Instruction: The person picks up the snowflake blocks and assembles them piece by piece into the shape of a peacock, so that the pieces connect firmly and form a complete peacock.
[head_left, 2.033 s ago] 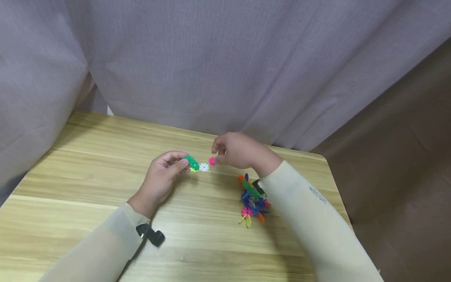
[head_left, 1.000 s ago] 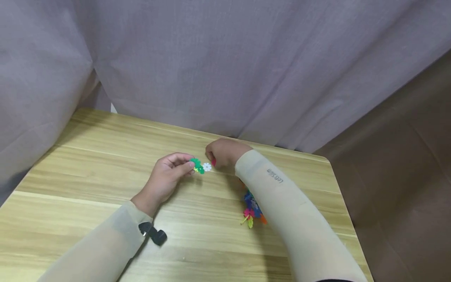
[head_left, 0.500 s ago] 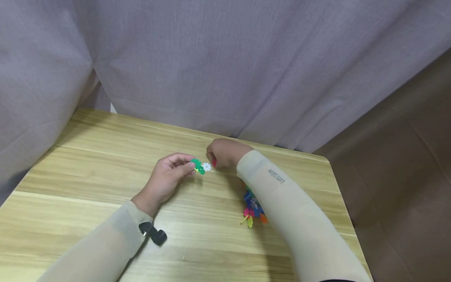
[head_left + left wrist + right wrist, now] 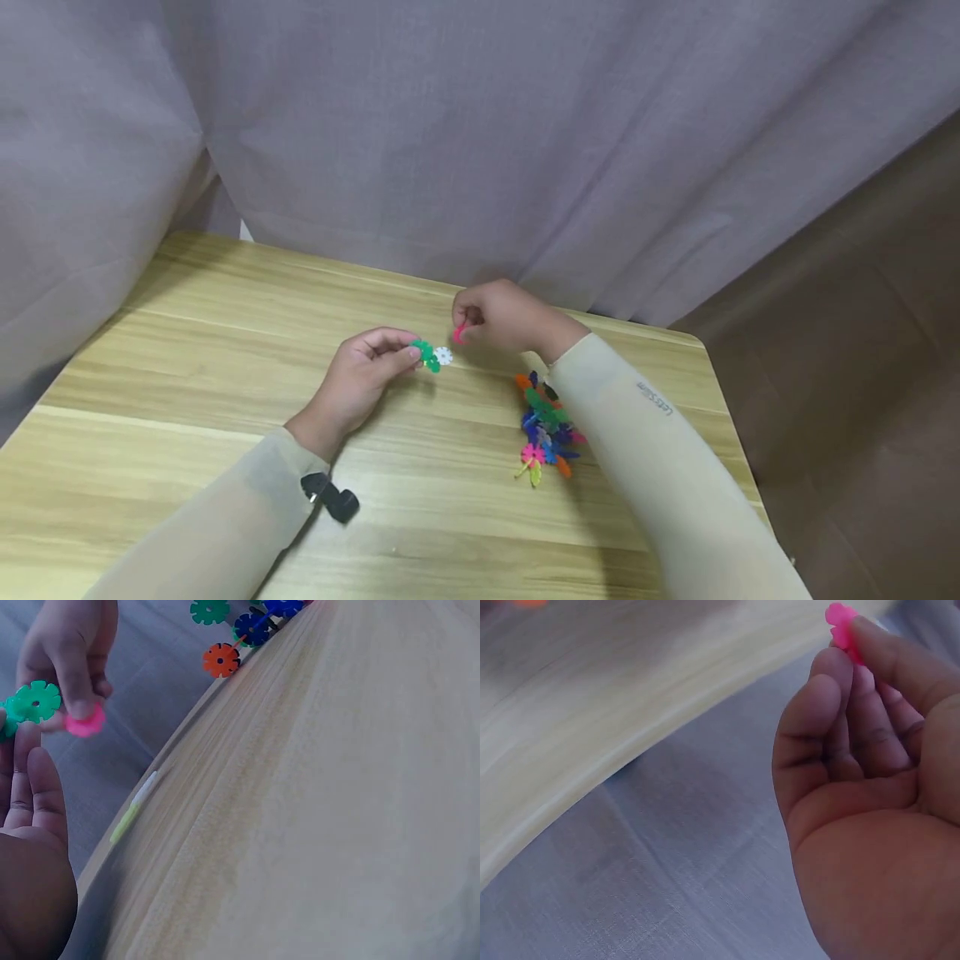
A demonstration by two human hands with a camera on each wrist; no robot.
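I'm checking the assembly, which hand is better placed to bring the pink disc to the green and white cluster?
Probably the right hand: it pinches the pink disc beside the cluster, which the left hand holds.

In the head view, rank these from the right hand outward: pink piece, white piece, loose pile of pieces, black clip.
1. pink piece, pinched in the right hand.
2. white piece, just left of it, on the left hand's cluster.
3. loose pile of pieces, nearer the camera, by the forearm.
4. black clip, far left, by the left wrist.
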